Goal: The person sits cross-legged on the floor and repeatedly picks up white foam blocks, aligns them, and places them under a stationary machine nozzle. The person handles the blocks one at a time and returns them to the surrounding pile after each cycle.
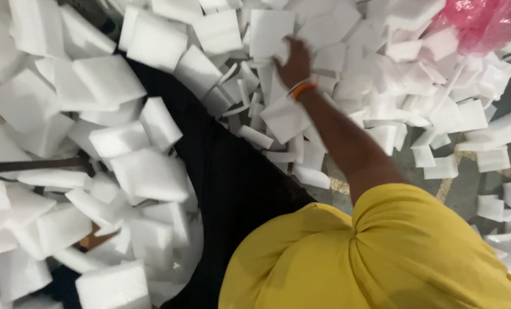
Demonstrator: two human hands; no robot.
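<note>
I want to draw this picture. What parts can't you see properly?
- Right hand, head view: fingers blurred and dug into the white foam pieces, so its grip cannot be told.
- Left hand: nowhere in view.
- Pink plastic bag: cut off by the top right edge.
- Floor: mostly buried under foam.

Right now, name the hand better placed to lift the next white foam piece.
Right, probably: the right hand is stretched out onto the white foam pieces, touching one; the left hand is out of view.
</note>
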